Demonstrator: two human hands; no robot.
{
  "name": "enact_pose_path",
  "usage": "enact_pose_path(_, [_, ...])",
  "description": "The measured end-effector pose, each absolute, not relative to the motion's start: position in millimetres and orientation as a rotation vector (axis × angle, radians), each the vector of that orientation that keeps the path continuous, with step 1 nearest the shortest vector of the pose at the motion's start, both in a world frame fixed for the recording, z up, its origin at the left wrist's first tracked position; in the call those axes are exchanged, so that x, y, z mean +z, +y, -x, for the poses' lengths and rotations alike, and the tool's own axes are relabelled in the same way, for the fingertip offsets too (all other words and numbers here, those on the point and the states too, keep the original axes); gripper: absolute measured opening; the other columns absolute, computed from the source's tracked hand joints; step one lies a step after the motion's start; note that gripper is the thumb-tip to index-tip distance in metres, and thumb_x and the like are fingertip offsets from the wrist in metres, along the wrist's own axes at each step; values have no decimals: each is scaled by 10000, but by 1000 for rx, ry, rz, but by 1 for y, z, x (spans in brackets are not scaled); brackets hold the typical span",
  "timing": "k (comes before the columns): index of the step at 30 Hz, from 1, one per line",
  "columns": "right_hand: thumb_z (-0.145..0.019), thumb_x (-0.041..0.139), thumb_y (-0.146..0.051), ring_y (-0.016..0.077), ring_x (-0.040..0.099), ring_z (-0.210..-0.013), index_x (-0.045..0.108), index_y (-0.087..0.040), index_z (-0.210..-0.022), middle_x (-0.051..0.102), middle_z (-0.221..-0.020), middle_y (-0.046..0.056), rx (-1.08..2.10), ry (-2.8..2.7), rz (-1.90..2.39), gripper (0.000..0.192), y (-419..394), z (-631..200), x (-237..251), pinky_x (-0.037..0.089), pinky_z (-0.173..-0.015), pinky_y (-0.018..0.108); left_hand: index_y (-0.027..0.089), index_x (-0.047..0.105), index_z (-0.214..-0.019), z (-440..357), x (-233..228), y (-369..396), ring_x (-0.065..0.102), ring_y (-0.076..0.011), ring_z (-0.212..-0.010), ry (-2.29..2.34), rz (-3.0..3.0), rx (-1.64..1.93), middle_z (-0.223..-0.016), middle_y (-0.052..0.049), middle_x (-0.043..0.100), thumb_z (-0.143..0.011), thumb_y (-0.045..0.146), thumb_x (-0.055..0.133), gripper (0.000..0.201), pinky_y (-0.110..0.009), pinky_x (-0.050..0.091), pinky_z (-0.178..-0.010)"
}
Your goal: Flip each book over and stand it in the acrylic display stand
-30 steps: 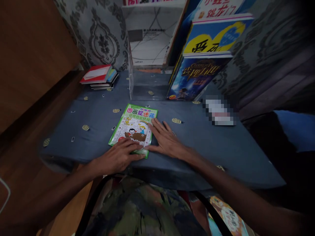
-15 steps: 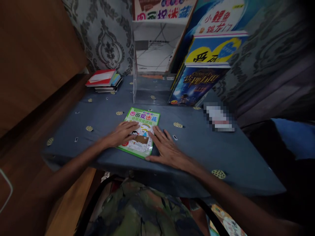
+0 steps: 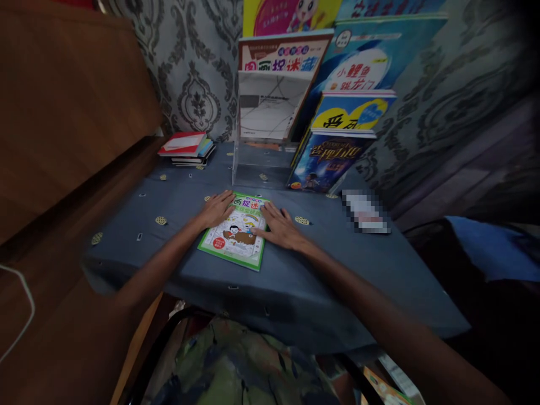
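A green-bordered children's picture book (image 3: 236, 239) lies flat on the table with the blue cloth (image 3: 169, 236), cover up. My left hand (image 3: 217, 207) rests flat on the book's upper left corner, fingers spread. My right hand (image 3: 280, 226) lies flat on the book's right edge and the cloth beside it. Neither hand grips anything.
A clear acrylic stand (image 3: 259, 163) sits behind the book, with large picture books (image 3: 333, 157) leaning against the patterned wall. A small stack of books (image 3: 185, 147) lies at the back left. A wooden panel (image 3: 63, 112) runs along the left. A blurred object (image 3: 365, 211) lies right.
My left hand slid from the book's near edge up to its far left corner. My right hand moved up along the right edge. The book shifted slightly away from me.
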State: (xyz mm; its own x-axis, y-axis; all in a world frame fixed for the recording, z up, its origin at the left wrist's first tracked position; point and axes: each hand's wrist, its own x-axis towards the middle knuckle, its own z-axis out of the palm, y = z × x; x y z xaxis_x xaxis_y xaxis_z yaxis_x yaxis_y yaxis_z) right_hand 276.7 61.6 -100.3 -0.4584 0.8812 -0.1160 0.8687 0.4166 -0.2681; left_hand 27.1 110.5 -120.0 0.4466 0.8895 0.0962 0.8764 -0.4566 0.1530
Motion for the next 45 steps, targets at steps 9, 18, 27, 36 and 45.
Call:
enact_pose_path(9, [-972, 249, -696, 341, 178, -1542, 282, -59, -1555, 241, -1641, 246, 257, -2475, 1597, 864, 82, -269, -123, 175, -1208, 587, 128, 442, -1488, -28, -122, 109, 359, -247, -1481, 1635, -2604, 342, -1590, -146, 393, -1035, 371, 341, 525, -435, 288, -1203])
enact_pose_path(18, [-981, 419, -567, 336, 304, -1502, 445, -109, -1487, 380, -1589, 217, 234, -2381, 1482, 683, 91, -282, -139, 227, -1197, 589, 138, 439, -1489, -28, -121, 108, 354, -234, -1486, 1639, -2599, 343, -1593, -136, 391, -1032, 355, 335, 516, -445, 294, -1203])
enact_pose_path(27, [-960, 429, -270, 264, 619, -1235, 626, -209, -1321, 678, -1326, 112, 463, -2035, 1269, 415, 120, -316, -149, 470, -1069, 491, 129, 570, -1324, -41, -104, 107, 522, -275, -1330, 1643, -2716, 313, -1449, -164, 549, -995, 270, 420, 388, -455, 401, -1126])
enact_pose_path(36, [-916, 453, -152, 239, 648, -1161, 661, -211, -1250, 721, -1221, 98, 479, -1890, 1250, 398, 123, -320, -151, 499, -1035, 461, 160, 629, -1205, -101, -87, 122, 583, -248, -1139, 1497, -2836, 283, -1227, -116, 632, -985, 171, 441, 290, -397, 466, -1021])
enact_pose_path(45, [-911, 426, -138, 227, 655, -1151, 622, -216, -1291, 732, -1200, 85, 613, -1810, 1243, 434, 119, -321, -144, 490, -1038, 459, 102, 679, -1111, -152, -51, 102, 650, -343, -1065, 1747, -2698, -105, -1073, -195, 689, -973, 550, 497, 503, -406, 517, -864])
